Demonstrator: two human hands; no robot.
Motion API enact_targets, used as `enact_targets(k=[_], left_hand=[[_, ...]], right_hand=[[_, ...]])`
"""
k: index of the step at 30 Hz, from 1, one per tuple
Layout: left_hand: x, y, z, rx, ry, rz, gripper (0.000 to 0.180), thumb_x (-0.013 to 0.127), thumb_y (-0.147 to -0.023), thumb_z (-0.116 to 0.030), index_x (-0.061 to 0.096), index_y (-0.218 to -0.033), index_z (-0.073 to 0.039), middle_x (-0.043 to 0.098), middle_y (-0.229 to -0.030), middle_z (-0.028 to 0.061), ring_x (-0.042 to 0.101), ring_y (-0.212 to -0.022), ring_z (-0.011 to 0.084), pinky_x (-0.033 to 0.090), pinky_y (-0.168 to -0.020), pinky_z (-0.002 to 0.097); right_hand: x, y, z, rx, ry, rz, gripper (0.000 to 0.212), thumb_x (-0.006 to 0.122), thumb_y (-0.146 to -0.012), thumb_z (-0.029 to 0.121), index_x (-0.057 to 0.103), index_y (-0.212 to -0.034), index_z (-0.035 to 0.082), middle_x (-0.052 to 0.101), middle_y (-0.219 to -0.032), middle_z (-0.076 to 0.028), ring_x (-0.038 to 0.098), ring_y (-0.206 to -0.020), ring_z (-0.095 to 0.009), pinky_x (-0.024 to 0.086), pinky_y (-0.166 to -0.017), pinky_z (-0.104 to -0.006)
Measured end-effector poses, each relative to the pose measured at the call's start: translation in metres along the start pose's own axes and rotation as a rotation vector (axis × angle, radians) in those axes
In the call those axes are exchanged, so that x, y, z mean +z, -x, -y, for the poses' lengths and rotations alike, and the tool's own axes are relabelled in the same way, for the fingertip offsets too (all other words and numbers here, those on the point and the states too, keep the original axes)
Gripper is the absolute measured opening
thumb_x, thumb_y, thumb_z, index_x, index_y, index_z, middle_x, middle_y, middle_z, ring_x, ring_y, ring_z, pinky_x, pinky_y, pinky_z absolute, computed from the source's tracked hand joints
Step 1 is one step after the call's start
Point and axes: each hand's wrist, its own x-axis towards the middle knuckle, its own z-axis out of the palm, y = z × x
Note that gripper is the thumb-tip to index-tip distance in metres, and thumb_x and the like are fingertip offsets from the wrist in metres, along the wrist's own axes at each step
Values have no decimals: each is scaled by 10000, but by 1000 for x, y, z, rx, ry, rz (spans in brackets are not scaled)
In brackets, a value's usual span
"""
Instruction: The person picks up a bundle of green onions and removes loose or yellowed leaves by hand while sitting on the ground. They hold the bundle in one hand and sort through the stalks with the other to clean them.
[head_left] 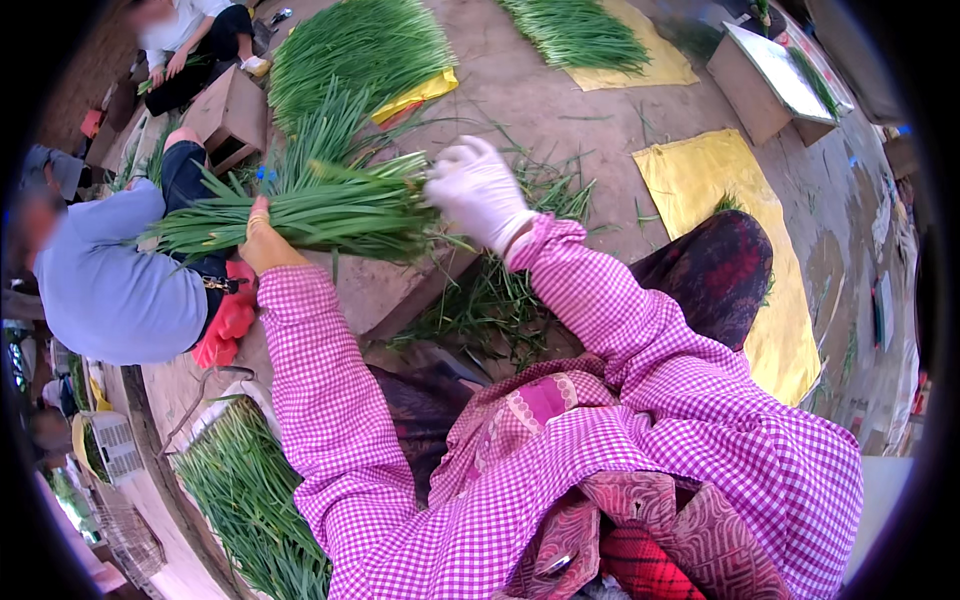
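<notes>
A thick bundle of long green chive-like stalks (320, 210) lies across in front of me, above a low brown wooden block (385, 290). My left hand (262, 240), bare, grips the bundle from underneath near its left part. My right hand (478, 192), in a white glove, rests on the bundle's right end with the fingers curled over the stalks. Both my sleeves are pink and white checked.
Loose stalks litter the ground (500, 300) under the block. Heaps of stalks lie on a yellow sheet (420, 92) ahead, on another sheet (640, 60) farther right, and in a pile (240, 490) at my lower left. A person in light blue (110, 280) sits at left; a wooden box (232, 115) stands beyond.
</notes>
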Motion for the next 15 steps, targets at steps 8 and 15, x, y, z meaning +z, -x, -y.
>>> enact_targets(k=[8,15], left_hand=[[-19,-6,3,-97,199,58,271,418,-907,-141,592,-1071,-12,600,-1033,175,628,-877,286,546,-747,446],[3,-1,20,-249,299,167,255,565,-820,-95,645,-1055,-35,612,-1042,121,596,-933,244,507,-816,404]], right_hand=[[30,46,-80,555,-623,364,421,551,-862,404,607,-1158,109,612,-1164,-91,572,-1074,-237,455,-876,-332],[39,31,-6,985,-1833,220,415,558,-906,323,540,-1201,32,611,-1119,-67,588,-963,-174,470,-826,-322]])
